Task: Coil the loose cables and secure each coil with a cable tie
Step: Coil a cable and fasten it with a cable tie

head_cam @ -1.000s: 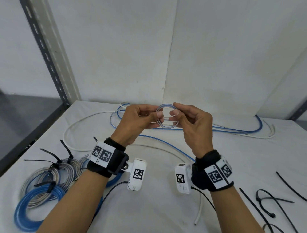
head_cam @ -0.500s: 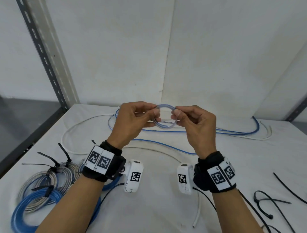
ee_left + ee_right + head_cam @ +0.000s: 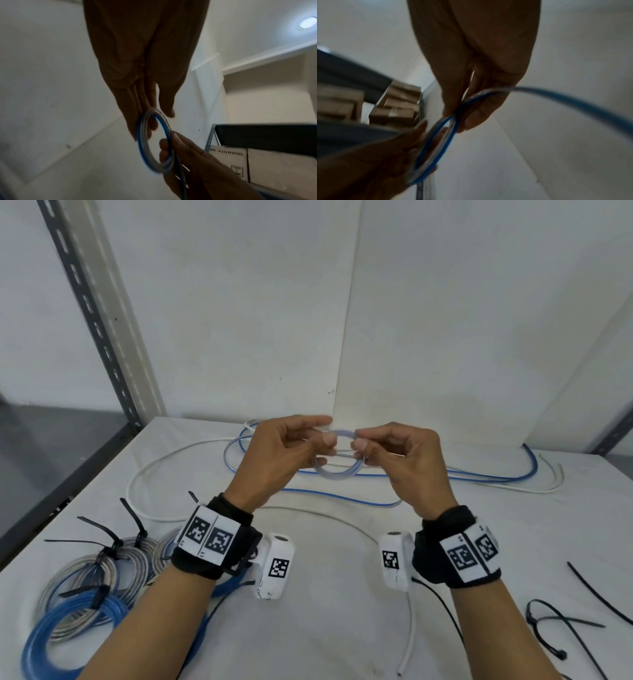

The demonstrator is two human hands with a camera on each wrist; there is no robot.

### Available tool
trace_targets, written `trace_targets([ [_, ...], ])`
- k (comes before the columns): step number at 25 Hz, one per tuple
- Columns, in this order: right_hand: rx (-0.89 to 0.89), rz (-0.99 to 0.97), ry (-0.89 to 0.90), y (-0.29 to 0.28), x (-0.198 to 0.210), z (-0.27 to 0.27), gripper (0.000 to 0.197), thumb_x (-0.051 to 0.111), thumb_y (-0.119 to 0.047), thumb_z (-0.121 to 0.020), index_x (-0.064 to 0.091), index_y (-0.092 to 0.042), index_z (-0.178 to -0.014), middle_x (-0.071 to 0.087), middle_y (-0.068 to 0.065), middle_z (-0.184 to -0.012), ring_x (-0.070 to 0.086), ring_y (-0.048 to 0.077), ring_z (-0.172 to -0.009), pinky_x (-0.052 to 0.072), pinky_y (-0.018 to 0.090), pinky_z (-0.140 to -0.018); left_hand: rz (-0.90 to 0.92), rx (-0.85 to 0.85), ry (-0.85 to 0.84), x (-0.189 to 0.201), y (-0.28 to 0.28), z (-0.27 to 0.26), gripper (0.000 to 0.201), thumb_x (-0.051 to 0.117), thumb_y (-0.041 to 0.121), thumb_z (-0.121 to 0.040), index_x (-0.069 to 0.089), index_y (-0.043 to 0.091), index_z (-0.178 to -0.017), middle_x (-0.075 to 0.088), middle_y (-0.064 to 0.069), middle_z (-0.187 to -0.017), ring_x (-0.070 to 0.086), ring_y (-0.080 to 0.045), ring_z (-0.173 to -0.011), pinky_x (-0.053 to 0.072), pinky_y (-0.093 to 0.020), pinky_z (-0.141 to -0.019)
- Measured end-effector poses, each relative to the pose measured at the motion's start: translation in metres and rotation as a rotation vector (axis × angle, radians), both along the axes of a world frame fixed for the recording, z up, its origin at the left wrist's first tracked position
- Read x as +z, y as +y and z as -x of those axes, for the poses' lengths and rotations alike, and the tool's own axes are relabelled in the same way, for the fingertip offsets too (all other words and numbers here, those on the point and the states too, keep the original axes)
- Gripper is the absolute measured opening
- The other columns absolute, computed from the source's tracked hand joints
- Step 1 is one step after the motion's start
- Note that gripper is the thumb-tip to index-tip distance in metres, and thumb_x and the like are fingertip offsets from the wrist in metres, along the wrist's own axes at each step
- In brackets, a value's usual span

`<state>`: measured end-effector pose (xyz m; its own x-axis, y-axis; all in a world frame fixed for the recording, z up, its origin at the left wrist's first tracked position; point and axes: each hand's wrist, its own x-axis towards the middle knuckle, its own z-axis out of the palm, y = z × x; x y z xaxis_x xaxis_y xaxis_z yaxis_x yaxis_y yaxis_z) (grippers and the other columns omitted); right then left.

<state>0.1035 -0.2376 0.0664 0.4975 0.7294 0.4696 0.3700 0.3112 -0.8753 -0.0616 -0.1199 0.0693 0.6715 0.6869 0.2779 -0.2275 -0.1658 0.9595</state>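
Above the white table (image 3: 325, 628), both hands hold a small coil (image 3: 337, 470) of clear cable with a blue core. My left hand (image 3: 325, 445) pinches the coil's left side between thumb and fingers. Opposite it, my right hand (image 3: 359, 445) pinches the right side. In the left wrist view the coil (image 3: 154, 143) shows as a ring of two or three turns beside the fingers (image 3: 142, 117). From the right wrist view the same coil (image 3: 435, 143) is blurred, and its free length (image 3: 573, 102) runs off to the right. The rest of the blue cable (image 3: 342, 494) trails loose on the table behind.
Tied coils (image 3: 85, 587) of blue and clear cable with black ties lie at the near left. A loose white cable (image 3: 164, 470) loops across the table. Loose black cable ties (image 3: 561, 625) lie at the near right. A metal upright (image 3: 99, 320) stands at the back left.
Both hands have drawn closer together on the coil and lifted slightly. The visible ring between them looks smaller, with the fingers covering more of its top.
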Motion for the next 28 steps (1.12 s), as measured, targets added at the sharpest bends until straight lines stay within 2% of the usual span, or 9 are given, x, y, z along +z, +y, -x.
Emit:
trace_targets([
  [3, 0.056, 0.145, -0.236, -0.002, -0.001, 0.0, 0.009, 0.078, -0.009, -0.086, 0.079, -0.018, -0.09, 0.077, 0.001, -0.081, 0.073, 0.018, -0.076, 0.061, 0.039, -0.075, -0.166, -0.077, 0.231, 0.002, 0.006, 0.01, 0.019, 0.075, 0.013, -0.09, 0.077, 0.003, -0.106, 0.077, -0.018, -0.086, 0.075, -0.026, -0.08, 0.062, -0.045, -0.084],
  [5, 0.071, 0.145, -0.241, -0.003, -0.002, 0.004, 0.008, 0.078, -0.011, -0.087, 0.08, -0.016, -0.093, 0.077, -0.001, -0.083, 0.074, 0.018, -0.079, 0.061, 0.038, -0.075, -0.186, -0.093, 0.293, 0.003, 0.008, 0.014, 0.014, 0.075, 0.014, -0.09, 0.079, 0.006, -0.102, 0.077, -0.017, -0.083, 0.073, -0.022, -0.078, 0.063, -0.043, -0.082],
  [8, 0.036, -0.007, -0.032, -0.001, -0.002, 0.012, 0.011, 0.076, -0.009, -0.088, 0.079, -0.015, -0.097, 0.078, 0.007, -0.086, 0.076, 0.023, -0.08, 0.061, 0.037, -0.074, -0.093, -0.031, 0.153, 0.007, 0.006, 0.014, 0.017, 0.071, 0.01, -0.092, 0.076, -0.001, -0.105, 0.077, -0.02, -0.088, 0.074, -0.022, -0.081, 0.063, -0.034, -0.074],
  [11, -0.043, -0.168, 0.173, 0.002, -0.003, 0.026, 0.013, 0.074, -0.011, -0.088, 0.076, -0.01, -0.101, 0.078, 0.01, -0.089, 0.077, 0.026, -0.083, 0.062, 0.037, -0.072, 0.076, 0.023, -0.029, 0.009, 0.0, 0.007, 0.018, 0.067, 0.007, -0.094, 0.073, -0.004, -0.107, 0.078, -0.016, -0.089, 0.076, -0.022, -0.082, 0.061, -0.031, -0.071],
  [16, -0.096, -0.227, 0.247, 0.006, -0.007, 0.039, 0.023, 0.067, -0.011, -0.094, 0.071, -0.011, -0.117, 0.078, 0.01, -0.1, 0.077, 0.027, -0.087, 0.062, 0.037, -0.081, 0.199, 0.06, -0.13, 0.006, -0.01, -0.001, 0.025, 0.066, 0.012, -0.095, 0.07, -0.004, -0.114, 0.078, -0.013, -0.092, 0.077, -0.025, -0.087, 0.062, -0.032, -0.072],
  [19, -0.048, -0.124, 0.184, 0.001, -0.005, 0.023, 0.012, 0.067, -0.008, -0.094, 0.065, -0.005, -0.106, 0.078, 0.011, -0.091, 0.076, 0.03, -0.077, 0.06, 0.038, -0.075, 0.016, 0.019, 0.021, 0.009, -0.008, 0.004, 0.025, 0.072, 0.012, -0.092, 0.072, 0.001, -0.114, 0.077, -0.017, -0.095, 0.076, -0.028, -0.086, 0.063, -0.033, -0.075],
  [22, 0.08, 0.034, -0.01, -0.005, -0.003, 0.01, 0.013, 0.072, -0.006, -0.09, 0.06, -0.002, -0.091, 0.078, 0.011, -0.084, 0.075, 0.031, -0.071, 0.059, 0.037, -0.071, -0.209, -0.034, 0.202, 0.01, -0.002, 0.013, 0.018, 0.077, 0.015, -0.089, 0.078, 0.007, -0.105, 0.076, -0.014, -0.084, 0.075, -0.022, -0.078, 0.063, -0.033, -0.074],
  [25, 0.155, 0.116, -0.125, -0.012, 0.0, 0.006, 0.011, 0.075, -0.004, -0.087, 0.064, -0.002, -0.086, 0.077, 0.011, -0.081, 0.074, 0.03, -0.071, 0.06, 0.036, -0.072, -0.23, -0.083, 0.295, 0.01, -0.002, 0.018, 0.015, 0.081, 0.015, -0.085, 0.08, 0.009, -0.098, 0.077, -0.007, -0.081, 0.073, -0.02, -0.075, 0.064, -0.035, -0.075],
  [28, 0.181, 0.126, -0.135, -0.014, 0.003, 0.006, 0.007, 0.075, -0.005, -0.086, 0.068, -0.003, -0.087, 0.078, 0.01, -0.083, 0.074, 0.029, -0.071, 0.06, 0.035, -0.073, -0.296, -0.082, 0.289, 0.008, -0.005, 0.017, 0.013, 0.081, 0.019, -0.086, 0.08, 0.011, -0.096, 0.076, -0.006, -0.078, 0.073, -0.021, -0.074, 0.064, -0.038, -0.074],
])
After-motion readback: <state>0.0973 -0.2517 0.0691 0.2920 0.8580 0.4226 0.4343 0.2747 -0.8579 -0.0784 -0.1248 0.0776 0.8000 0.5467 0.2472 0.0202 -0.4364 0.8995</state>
